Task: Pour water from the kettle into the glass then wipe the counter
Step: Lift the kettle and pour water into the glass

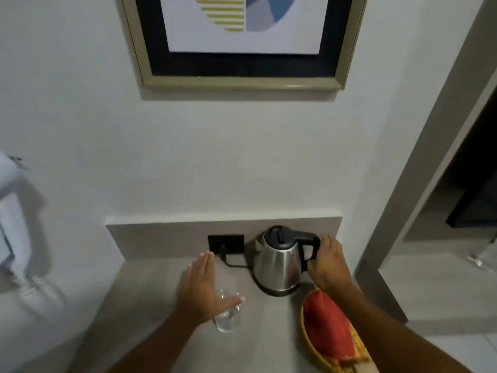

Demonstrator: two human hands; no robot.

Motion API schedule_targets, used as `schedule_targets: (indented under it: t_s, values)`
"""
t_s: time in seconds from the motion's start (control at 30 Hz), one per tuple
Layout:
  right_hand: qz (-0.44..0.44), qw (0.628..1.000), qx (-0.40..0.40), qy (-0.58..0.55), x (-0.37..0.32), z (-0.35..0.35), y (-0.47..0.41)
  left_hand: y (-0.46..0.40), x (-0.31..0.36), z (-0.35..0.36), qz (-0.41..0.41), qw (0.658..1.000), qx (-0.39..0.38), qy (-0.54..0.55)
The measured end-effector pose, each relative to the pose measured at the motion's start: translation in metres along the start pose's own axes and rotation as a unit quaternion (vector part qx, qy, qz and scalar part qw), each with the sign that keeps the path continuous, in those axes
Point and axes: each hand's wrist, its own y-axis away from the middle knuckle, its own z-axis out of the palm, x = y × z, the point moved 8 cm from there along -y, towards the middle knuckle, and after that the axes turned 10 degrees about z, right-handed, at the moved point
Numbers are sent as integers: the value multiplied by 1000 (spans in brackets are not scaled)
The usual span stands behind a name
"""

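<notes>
A steel kettle (278,261) with a black lid and handle stands on its base at the back of the grey counter (150,292). My right hand (329,262) is at the black handle, fingers curled beside it but not closed around it. A clear glass (228,316) stands upright in front and to the left of the kettle. My left hand (201,288) hovers flat over the glass's left side, fingers spread, thumb across its rim. A red cloth (326,327) lies in a yellow woven basket (309,348) at the right.
A black wall socket (226,243) with the kettle's cord plugged in sits in the backsplash left of the kettle. A framed picture (242,39) hangs above. The counter's right edge drops off by a doorway; a white object hangs at far left.
</notes>
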Motion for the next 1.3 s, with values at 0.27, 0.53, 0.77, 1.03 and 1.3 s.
schedule_targets:
  t_s: [0.27,0.53,0.77,1.03,1.3]
  values:
    - [114,983,-31,-140,14,25,-32,42,-17,76,-105,967,-18,233]
    - [118,986,-35,-113,7,37,-61,42,-35,90,-158,931,71,322]
    - [-48,998,-29,4,-55,24,-50,41,-37,93,-180,912,104,353]
    - [-320,915,10,246,-168,27,8,44,-35,88,-166,910,124,359]
    - [-398,865,14,304,-205,40,44,44,-31,80,-153,918,108,349]
